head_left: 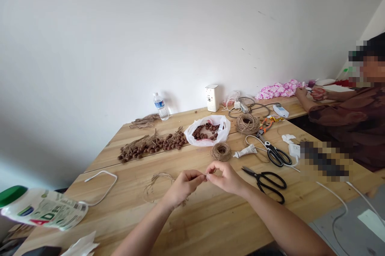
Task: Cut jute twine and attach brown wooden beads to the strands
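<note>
My left hand [185,185] and my right hand [225,177] meet over the front middle of the table. Thumb and forefinger are pinched on each, tip against tip. What lies between the fingertips is too small to make out. A thin loop of twine [158,181] is on the wood beside my left hand, and some strands show below that hand. Beyond my hands sits a small coil of twine [221,151]. Black-handled scissors [264,181] lie to the right of my right hand, blades pointing left.
Behind are a white plastic bag [196,140] of brown beads, a row of beaded twine bundles [150,145], a larger twine coil [247,123], a tube [246,151] and more scissors [276,153]. A large bottle [45,208] stands front left. Another person [339,115] works at right.
</note>
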Motion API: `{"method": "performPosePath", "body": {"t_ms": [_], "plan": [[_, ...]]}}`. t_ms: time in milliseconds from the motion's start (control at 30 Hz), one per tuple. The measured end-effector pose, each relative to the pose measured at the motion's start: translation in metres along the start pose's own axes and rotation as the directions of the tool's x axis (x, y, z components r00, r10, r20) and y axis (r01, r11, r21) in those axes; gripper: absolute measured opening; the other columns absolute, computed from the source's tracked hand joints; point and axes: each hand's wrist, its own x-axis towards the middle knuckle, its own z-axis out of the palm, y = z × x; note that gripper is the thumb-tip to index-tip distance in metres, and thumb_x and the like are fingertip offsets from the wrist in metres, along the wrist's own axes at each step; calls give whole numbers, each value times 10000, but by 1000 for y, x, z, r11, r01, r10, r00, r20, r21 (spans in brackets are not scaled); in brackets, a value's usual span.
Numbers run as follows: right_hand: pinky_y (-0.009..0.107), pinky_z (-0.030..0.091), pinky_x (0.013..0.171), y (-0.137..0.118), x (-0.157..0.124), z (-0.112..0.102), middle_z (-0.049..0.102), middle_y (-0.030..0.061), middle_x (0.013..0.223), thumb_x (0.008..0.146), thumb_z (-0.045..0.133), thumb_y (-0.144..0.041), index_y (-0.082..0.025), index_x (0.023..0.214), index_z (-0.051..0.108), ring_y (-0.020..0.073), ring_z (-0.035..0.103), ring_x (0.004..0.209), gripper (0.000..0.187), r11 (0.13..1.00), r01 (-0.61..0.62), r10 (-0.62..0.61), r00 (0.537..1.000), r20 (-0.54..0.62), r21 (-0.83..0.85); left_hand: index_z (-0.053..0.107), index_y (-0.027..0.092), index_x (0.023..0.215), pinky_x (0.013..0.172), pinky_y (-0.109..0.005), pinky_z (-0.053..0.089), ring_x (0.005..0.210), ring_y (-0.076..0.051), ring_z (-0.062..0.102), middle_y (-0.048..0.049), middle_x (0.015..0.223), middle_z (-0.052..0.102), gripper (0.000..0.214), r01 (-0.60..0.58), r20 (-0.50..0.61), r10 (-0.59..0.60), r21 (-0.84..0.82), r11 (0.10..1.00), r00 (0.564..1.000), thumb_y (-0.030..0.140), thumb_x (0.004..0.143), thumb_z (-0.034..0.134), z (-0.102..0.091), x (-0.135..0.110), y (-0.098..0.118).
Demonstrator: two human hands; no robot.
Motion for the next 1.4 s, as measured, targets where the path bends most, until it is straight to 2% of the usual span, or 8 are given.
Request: {"method": "performPosePath", "body": {"t_ms": [200, 400, 500, 700, 833, 933, 1067, 1400], "plan": [[329, 425, 890, -10, -9, -36, 626, 82, 1047, 819, 579, -222, -172, 1001, 614, 205, 557, 1011, 192, 902, 110, -74, 992, 103, -417, 662, 122, 750, 382, -211, 67, 364, -39, 173, 111, 375, 286, 426, 98, -25, -109, -279, 955, 994, 502, 580, 754, -6, 2, -2], [403, 449, 764, 17, -67, -75, 625, 168, 973, 819, 429, -28, -109, 996, 656, 302, 576, 928, 299, 287, -329, 338, 914, -226, -900, 674, 118, 752, 361, -209, 74, 350, -34, 185, 108, 376, 302, 436, 89, -42, -111, -350, 932, 993, 494, 560, 777, -7, 3, 2], [382, 465, 768, 37, -100, -81, 594, 199, 1104, 789, 386, 35, -97, 1101, 636, 317, 559, 1013, 421, 163, -334, 360, 896, -259, -928, 669, 118, 761, 343, -213, 66, 334, -32, 180, 114, 367, 300, 443, 96, -29, -116, -382, 919, 993, 491, 554, 787, -6, 5, 1], [392, 458, 821, 40, -119, -91, 585, 208, 1099, 780, 428, -8, -82, 1244, 562, 316, 564, 1012, 489, 215, -332, 401, 888, -227, -918, 653, 115, 797, 358, -210, 38, 348, -22, 148, 129, 406, 256, 444, 121, 25, -124, -468, 875, 992, 459, 563, 807, -8, 5, -3], [356, 442, 833, 37, -115, -104, 617, 125, 1018, 673, 515, -45, -146, 1176, 585, 264, 573, 979, 518, 553, -438, 471, 866, -167, -708, 643, 114, 789, 392, -193, 43, 384, -21, 147, 129, 430, 230, 427, 131, 80, -105, -502, 855, 991, 440, 572, 816, -10, 5, -3], [281, 450, 695, 29, -113, -99, 627, 80, 932, 687, 606, -204, -172, 1096, 574, 199, 585, 849, 412, 822, -560, 566, 823, 43, -99, 636, 110, 755, 395, -183, 136, 395, -36, 252, 108, 424, 289, 417, 96, 69, -71, -515, 852, 995, 442, 576, 814, -9, 6, -3], [184, 332, 491, 10, -107, -66, 592, 65, 901, 645, 731, -538, -210, 1196, 480, 129, 523, 701, 688, 568, -565, 434, 824, 364, 598, 620, 119, 758, 375, -178, 141, 397, -46, 301, 94, 440, 329, 415, 113, 77, -85, -536, 837, 993, 437, 575, 815, -6, 8, -6], [140, 343, 480, -1, -79, 3, 402, -48, 748, 634, 723, -620, -232, 1149, 447, 53, 320, 570, 701, 518, -531, 239, 843, 482, 671, 601, 119, 695, 377, -167, 165, 390, -32, 331, 55, 478, 438, 344, 80, 59, -55, -576, 813, 997, 404, 635, 784, -2, 4, 0]]}}
